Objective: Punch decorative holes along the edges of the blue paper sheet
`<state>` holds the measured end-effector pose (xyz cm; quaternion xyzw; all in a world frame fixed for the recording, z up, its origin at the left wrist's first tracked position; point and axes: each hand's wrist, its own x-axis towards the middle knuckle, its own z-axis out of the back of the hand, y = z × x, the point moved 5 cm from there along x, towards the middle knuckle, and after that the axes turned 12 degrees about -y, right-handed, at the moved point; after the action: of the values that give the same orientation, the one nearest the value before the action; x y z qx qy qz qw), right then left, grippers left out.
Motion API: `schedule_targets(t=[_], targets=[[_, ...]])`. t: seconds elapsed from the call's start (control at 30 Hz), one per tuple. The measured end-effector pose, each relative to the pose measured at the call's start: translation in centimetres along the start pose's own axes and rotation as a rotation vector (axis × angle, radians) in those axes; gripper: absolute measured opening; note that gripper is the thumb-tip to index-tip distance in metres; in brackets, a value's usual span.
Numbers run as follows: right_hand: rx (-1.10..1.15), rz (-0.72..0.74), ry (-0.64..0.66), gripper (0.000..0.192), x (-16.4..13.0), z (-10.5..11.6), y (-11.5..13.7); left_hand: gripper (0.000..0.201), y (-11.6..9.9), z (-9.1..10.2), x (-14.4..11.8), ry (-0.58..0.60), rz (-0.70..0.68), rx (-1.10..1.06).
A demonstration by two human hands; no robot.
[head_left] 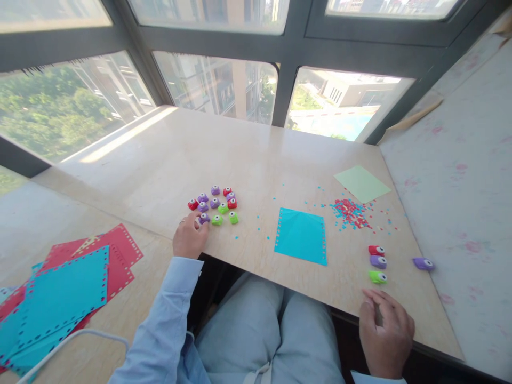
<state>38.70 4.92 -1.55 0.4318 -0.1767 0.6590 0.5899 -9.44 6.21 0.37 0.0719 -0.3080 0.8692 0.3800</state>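
Purple punch in hand: a small purple paper punch sits at the near-left corner of the cluster, pinched at the fingertips of the left hand; it lies just ahead and to the right of that hand's knuckles.
Left hand: fingers curled together around the purple punch, a ring showing on one finger, wrist and light blue sleeve trailing back toward the body.
Punch cluster: a dozen or so red, purple and green punches packed close on the tabletop, spreading away and to the right from the held one.
Nearer hand: the left, touching; the right is well apart, across the lap.
Right hand: right hand rests at the near edge of the tabletop, fingers loosely bent and drawn together, holding nothing that I can see.
Three punches by the right hand: red punch, purple one and green one stacked in a short column just beyond its fingertips; a lone purple punch lies further right.
Teal sheet: teal paper with punched left and right edges, flat between the two hands.
Green sheet: pale green paper at the far right.
Confetti: red and teal punched bits heaped between the green sheet and the teal one.
Punched stack: red and teal sheets on the lower ledge to the left.
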Motion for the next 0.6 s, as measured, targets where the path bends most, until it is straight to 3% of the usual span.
schedule_targets(t=[0.07,0.23,0.3,0.43,0.5,0.6], targets=[[0.001,-0.009,0.005,0.023,0.0,0.0,0.0,0.024,0.2,0.1,0.0,0.002,-0.001,-0.001],[0.006,0.022,0.001,0.023,0.0,0.0,0.1,0.021,-0.6,2.1,-1.3,-0.193,-0.005,-0.098],[0.009,0.023,-0.004,0.023,0.0,0.0,0.1,0.022,-1.4,3.0,-2.5,-0.218,0.012,-0.19],[0.015,-0.009,0.025,0.025,0.1,-0.1,0.0,0.023,-4.1,2.8,-5.8,0.025,0.026,-0.444],[0.019,-0.05,0.07,0.027,0.2,-0.2,-0.2,0.02,-6.0,2.0,-7.6,0.147,-0.073,-0.495],[0.064,-0.175,0.164,0.033,0.4,-0.3,-0.5,0.02,-8.1,0.5,-9.8,0.225,-0.216,-0.536]])
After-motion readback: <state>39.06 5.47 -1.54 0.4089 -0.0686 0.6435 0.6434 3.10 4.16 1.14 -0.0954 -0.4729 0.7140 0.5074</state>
